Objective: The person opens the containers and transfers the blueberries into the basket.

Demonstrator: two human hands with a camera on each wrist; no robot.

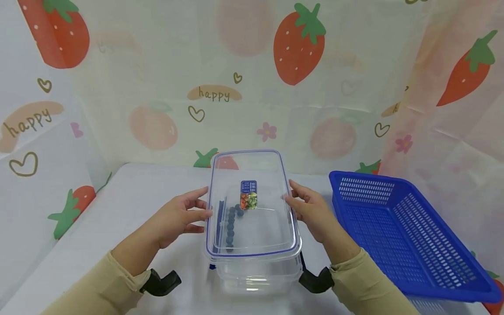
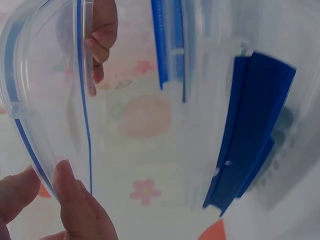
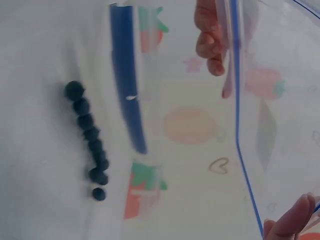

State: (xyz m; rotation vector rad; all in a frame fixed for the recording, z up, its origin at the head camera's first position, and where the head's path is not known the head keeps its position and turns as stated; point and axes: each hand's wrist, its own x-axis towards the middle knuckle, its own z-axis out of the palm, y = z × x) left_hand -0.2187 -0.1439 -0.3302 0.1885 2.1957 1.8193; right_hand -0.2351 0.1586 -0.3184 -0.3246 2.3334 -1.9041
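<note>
My left hand (image 1: 177, 218) and right hand (image 1: 315, 214) hold a clear plastic lid (image 1: 271, 236) by its two long sides. The lid has a blue seal and a printed label (image 1: 248, 194). In the left wrist view, left thumb and fingers pinch its edge. Beneath it stands a clear plastic container (image 1: 260, 273); both wrist views show a gap between them. Blue latch flaps (image 2: 255, 125) hang at the container's sides. A row of several small dark balls (image 3: 91, 134) shows through the clear plastic; their kind is unclear.
A blue perforated plastic basket (image 1: 397, 232) stands to the right, close to my right forearm. White cloth covers the table (image 1: 157, 183). A strawberry-print curtain (image 1: 252, 122) hangs behind and at both sides. Black wrist mounts (image 1: 161, 283) stick out below my sleeves.
</note>
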